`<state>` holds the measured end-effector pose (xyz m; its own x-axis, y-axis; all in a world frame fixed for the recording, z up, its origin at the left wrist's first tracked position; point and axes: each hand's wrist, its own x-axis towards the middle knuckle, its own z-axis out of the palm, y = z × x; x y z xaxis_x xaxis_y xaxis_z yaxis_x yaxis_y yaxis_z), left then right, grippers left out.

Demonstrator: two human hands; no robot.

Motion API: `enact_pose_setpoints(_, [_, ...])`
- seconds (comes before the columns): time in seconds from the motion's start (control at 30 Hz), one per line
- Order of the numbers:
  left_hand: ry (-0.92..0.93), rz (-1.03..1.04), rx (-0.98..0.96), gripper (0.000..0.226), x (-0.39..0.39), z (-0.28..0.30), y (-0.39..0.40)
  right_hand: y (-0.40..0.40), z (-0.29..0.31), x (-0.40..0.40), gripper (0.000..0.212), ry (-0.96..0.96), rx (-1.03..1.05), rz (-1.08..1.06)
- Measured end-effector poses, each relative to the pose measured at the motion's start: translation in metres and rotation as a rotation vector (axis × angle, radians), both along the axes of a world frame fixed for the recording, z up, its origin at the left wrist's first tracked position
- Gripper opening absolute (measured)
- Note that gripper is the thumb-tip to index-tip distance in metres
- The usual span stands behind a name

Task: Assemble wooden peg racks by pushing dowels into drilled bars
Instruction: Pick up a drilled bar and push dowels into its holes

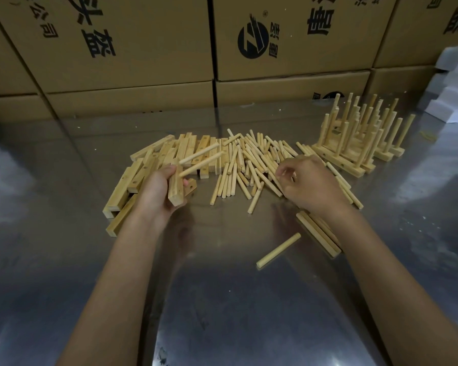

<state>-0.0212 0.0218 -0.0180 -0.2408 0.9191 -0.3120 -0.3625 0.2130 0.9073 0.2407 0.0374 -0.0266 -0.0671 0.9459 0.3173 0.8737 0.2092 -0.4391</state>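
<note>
1. Head view shows the left hand [156,192] with its grip closed around a drilled bar [176,188], which it holds almost upright above the counter [222,299].
2. Two dowels [200,161] are already seated in this bar and stick out up and to the right, side by side.
3. Right hand [311,183] is lowered onto the pile of loose dowels [251,157], fingers curled with thumb and fingertips close together (whether a dowel is pinched between them I cannot tell).
4. Loose dowels lie spread in the middle of the counter, between the two hands and behind them.
5. To the left of them, partly behind the left hand, lies a heap of bare bars [148,167] with visible holes.
6. One single dowel [278,250] lies apart, nearer to the person, and a few bars [319,233] lie under the right forearm.
7. Finished racks [360,138] stand at the far right, their pegs pointing up.
8. Cardboard boxes [132,43] with printed characters are stacked behind the counter, and white foam pieces [452,83] are at the right edge.
</note>
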Motion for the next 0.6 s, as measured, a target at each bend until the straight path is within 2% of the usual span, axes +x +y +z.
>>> enact_pose_setpoints(0.07, [0.020,0.020,-0.001,0.015,0.000,-0.001,0.000,0.003,-0.003,0.002,0.019,0.004,0.092,-0.070])
enact_pose_setpoints(0.17, [0.038,0.016,0.001,0.017,0.001,-0.002,0.001,0.003,-0.011,-0.009,0.017,-0.016,0.162,-0.046])
enact_pose_setpoints(0.23, [0.038,-0.003,0.013,0.020,0.002,-0.001,0.001,0.006,-0.018,-0.022,0.020,-0.063,0.165,-0.035])
enact_pose_setpoints(0.37, [0.029,-0.058,0.045,0.026,0.003,-0.002,0.001,0.023,-0.025,-0.044,0.035,-0.139,0.137,-0.149])
enact_pose_setpoints(0.47, [0.034,-0.045,0.040,0.030,0.004,-0.002,0.001,0.028,-0.029,-0.051,0.031,-0.176,0.068,-0.186])
enact_pose_setpoints(0.6, [0.044,-0.051,0.042,0.031,0.007,-0.002,0.002,0.026,-0.026,-0.040,0.021,-0.016,0.083,-0.190])
